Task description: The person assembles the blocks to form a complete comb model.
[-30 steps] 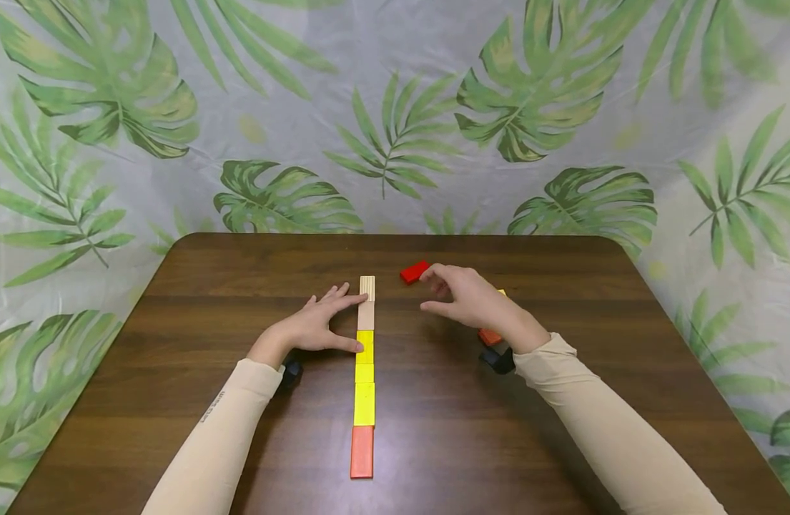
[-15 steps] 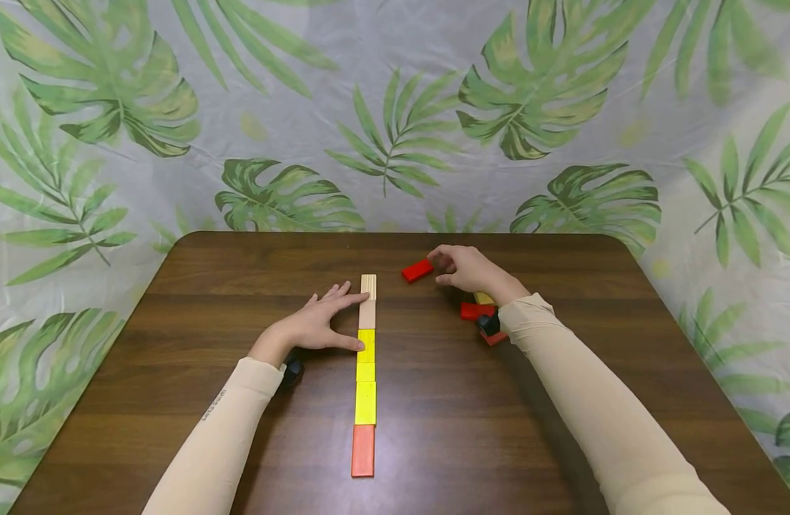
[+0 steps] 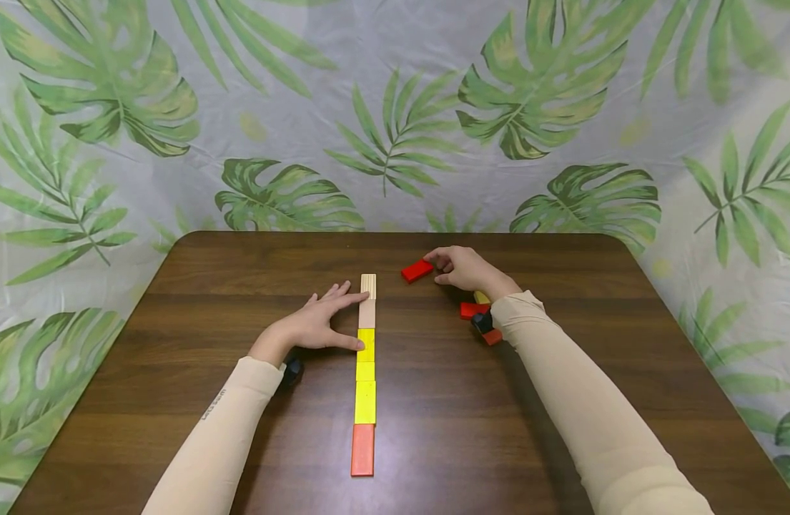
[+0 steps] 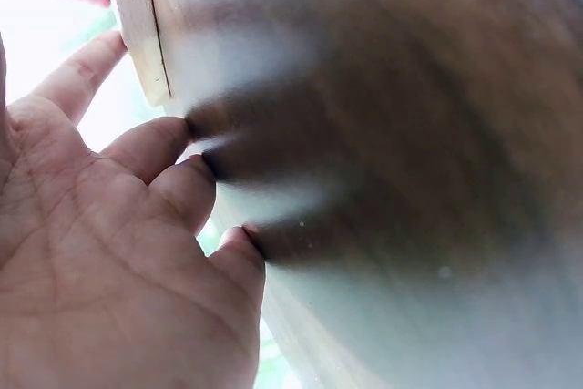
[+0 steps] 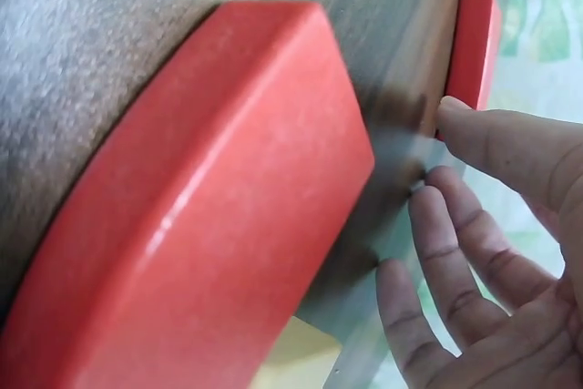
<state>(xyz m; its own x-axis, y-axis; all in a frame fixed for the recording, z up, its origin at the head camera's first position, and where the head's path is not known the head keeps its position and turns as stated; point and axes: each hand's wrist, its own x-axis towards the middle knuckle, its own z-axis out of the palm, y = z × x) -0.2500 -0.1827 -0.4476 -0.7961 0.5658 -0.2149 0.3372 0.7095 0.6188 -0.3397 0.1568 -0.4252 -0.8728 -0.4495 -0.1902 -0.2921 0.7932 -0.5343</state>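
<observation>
A straight row of flat blocks runs down the table: two bare wood blocks (image 3: pixel 367 313) at the far end, three yellow blocks (image 3: pixel 365 402), then an orange-red block (image 3: pixel 362 450) nearest me. My left hand (image 3: pixel 304 325) lies spread beside it, index finger at the wood blocks and thumb at the farthest yellow one. Its other fingertips meet the tabletop in the left wrist view. Right of the row's far end lies a loose red block (image 3: pixel 417 270). My right hand (image 3: pixel 468 268) touches that block's right end with one fingertip, the other fingers loosely bent (image 5: pixel 446 234).
Under my right wrist, another red block (image 3: pixel 473 310), an orange-red block (image 3: pixel 493 336) and a partly hidden yellow block (image 3: pixel 481 297) lie close together. A brown wooden table (image 3: pixel 240 265) ends at a leaf-patterned curtain (image 3: pixel 395 143).
My right hand has moved slightly away from me, its fingertip now at the loose red block's right end. More of the blocks under its wrist came into sight. The left hand stays put.
</observation>
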